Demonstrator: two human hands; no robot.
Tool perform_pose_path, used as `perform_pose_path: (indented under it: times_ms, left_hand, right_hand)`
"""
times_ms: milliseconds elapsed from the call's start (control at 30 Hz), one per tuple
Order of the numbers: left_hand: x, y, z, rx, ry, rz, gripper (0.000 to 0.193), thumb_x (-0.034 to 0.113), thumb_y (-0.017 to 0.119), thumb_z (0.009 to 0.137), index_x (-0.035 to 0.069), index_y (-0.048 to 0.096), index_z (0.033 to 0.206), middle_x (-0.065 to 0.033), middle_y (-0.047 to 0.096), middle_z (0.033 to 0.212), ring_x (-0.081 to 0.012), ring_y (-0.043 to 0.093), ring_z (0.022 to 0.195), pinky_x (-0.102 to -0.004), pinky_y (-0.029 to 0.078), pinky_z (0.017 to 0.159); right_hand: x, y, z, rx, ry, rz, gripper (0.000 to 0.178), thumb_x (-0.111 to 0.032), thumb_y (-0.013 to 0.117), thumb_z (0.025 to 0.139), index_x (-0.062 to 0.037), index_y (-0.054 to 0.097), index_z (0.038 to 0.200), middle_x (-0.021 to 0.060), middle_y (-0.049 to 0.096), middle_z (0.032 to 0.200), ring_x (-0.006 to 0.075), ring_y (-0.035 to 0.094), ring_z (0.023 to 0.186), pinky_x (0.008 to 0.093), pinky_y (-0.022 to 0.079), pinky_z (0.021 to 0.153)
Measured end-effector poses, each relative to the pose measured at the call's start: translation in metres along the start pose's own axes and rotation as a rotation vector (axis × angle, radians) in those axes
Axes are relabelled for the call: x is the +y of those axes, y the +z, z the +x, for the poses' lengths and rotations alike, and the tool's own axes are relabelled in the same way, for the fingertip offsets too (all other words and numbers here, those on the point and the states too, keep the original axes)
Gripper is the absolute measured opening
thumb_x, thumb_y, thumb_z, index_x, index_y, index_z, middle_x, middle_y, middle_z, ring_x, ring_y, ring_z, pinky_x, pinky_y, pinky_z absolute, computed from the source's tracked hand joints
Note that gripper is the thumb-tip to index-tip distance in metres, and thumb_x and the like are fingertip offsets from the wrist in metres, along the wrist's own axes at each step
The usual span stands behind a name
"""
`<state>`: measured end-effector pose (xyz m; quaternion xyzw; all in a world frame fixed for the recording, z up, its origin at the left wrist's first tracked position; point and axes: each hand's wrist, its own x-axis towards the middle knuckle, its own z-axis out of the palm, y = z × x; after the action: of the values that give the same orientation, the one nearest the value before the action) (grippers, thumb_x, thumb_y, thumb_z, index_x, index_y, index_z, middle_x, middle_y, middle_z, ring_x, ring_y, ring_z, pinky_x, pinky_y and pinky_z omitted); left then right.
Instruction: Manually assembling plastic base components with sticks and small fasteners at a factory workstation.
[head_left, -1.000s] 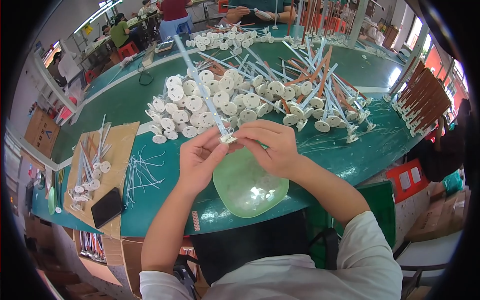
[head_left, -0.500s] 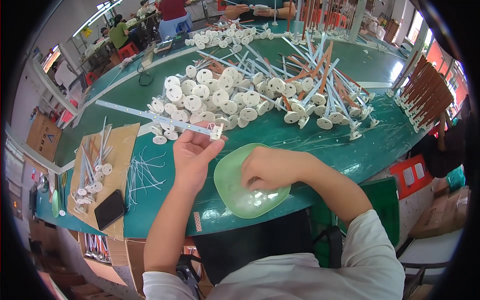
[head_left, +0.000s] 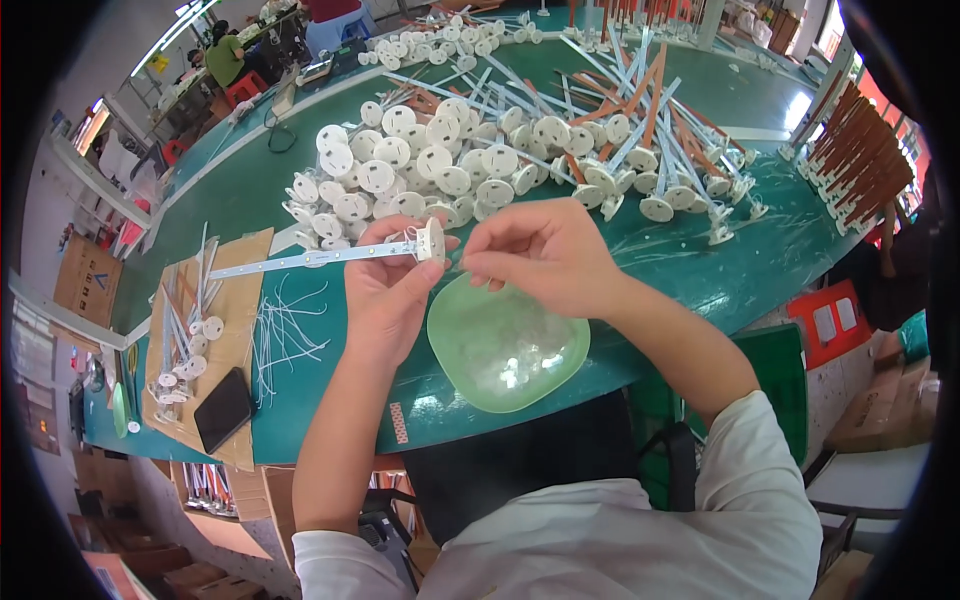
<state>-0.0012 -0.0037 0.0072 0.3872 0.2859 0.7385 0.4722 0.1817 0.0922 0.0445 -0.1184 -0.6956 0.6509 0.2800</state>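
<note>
Compared with half a second earlier, the view had dipped, so the co-worker's hands beyond the bowl (head_left: 455,370) had left the top edge. The right hand (head_left: 550,255) had risen out of the bowl to just above its far rim. The strip (head_left: 300,261), slanted before, had swung nearly level, and its disc (head_left: 431,242) had turned to stand on edge.

In the room, far beyond the bowl and to its left, a person in a green top (head_left: 225,62) sat at another bench. The bowl, pale green, stood near the front edge of a dark green table (head_left: 700,280). Beyond it spread a pile of white discs (head_left: 400,165) with strips attached. Far to its right stood a row of brown strips (head_left: 865,155). Well to its left lay a cardboard sheet (head_left: 235,300) bearing more strips and a black phone (head_left: 222,410); loose white wires (head_left: 285,335) lay between sheet and bowl.

Above the bowl's far left rim, the left hand (head_left: 385,300) gripped the strip's disc end between thumb and fingers. The right hand's fingertips were drawn together just beside the disc; whether they pinched anything could not be told.
</note>
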Motion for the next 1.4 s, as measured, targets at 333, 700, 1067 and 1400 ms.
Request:
perform_pose_path:
  times_ms: [333,700,1067,1400]
  left_hand:
    - [0.001,-0.003,-0.001,-0.047,0.001,-0.039,0.046,-0.003,0.072,0.082,0.004,0.053,0.123,-0.0219,0.060,0.128,-0.0285,0.065,0.106,-0.0399,0.052,0.093]
    - [0.001,0.000,-0.001,-0.067,-0.018,-0.047,0.046,-0.002,0.074,0.082,0.004,0.053,0.122,-0.0205,0.060,0.128,-0.0293,0.064,0.111,-0.0420,0.051,0.097]
    - [0.000,0.008,-0.001,-0.050,-0.042,-0.056,0.043,-0.008,0.069,0.082,0.002,0.052,0.120,-0.0217,0.059,0.128,-0.0359,0.060,0.119,-0.0459,0.049,0.103]
    - [-0.006,-0.005,-0.003,-0.090,0.016,0.038,0.038,0.000,0.069,0.085,0.003,0.052,0.119,-0.0207,0.060,0.128,-0.0347,0.061,0.117,-0.0523,0.046,0.106]
  right_hand:
    - [0.001,-0.003,-0.001,-0.049,-0.039,-0.127,0.010,-0.004,0.069,0.089,-0.0005,0.069,0.098,0.0043,0.070,0.090,0.0100,0.066,0.077,0.0225,0.052,0.066]
    - [-0.006,0.005,-0.003,0.110,-0.076,-0.292,0.010,-0.009,0.073,0.086,-0.0042,0.073,0.095,0.0025,0.071,0.087,0.0069,0.065,0.080,0.0225,0.051,0.062]
    - [0.017,-0.004,0.000,0.330,-0.570,-0.711,0.014,0.001,0.074,0.073,-0.0016,0.069,0.086,0.0043,0.071,0.081,0.0157,0.069,0.067,0.0271,0.055,0.061]
    - [0.024,-0.001,0.008,0.275,-0.992,-1.133,0.018,0.002,0.074,0.064,-0.0012,0.067,0.080,0.0069,0.069,0.091,0.0227,0.066,0.084,0.0308,0.056,0.062]
